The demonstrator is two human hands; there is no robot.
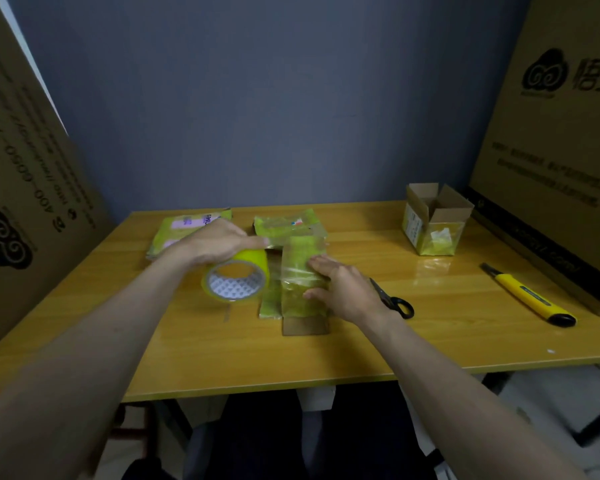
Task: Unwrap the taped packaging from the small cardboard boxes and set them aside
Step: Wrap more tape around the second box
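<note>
We've got the small taped box [303, 282] lying near the middle of the counter [447, 327], right in front of us, long axis running away from us toward the wall, w/ a bare cardboard flap showing at the near end. Our right hand [343, 289] lies flat on its right side – fingers straight and spread, pressing the shiny wrap, not pinching anything. Our left hand [219, 245] is curled over the top of a yellow tape roll [236, 280] that stands on edge just left of the box; its fingertips reach toward the far end of the box, but we can't tell if they touch it. So the box sits btw. both hands, the right one nearer and already on it, the left one busy w/ the roll. Our guess: the next move turns on that long axis – the wrap would peel along the length, from the near flap end or the far end, so the right hand likely needs to shift from pressing to picking at an edge. Scissors [394, 299] lie just right of our right wrist, a yellow cutter [530, 296] farther right. An opened box [433, 220] stands well apart at far right, probably one already done; two more wrapped packs [187, 230] and [288, 225] lie behind the hands.
</note>
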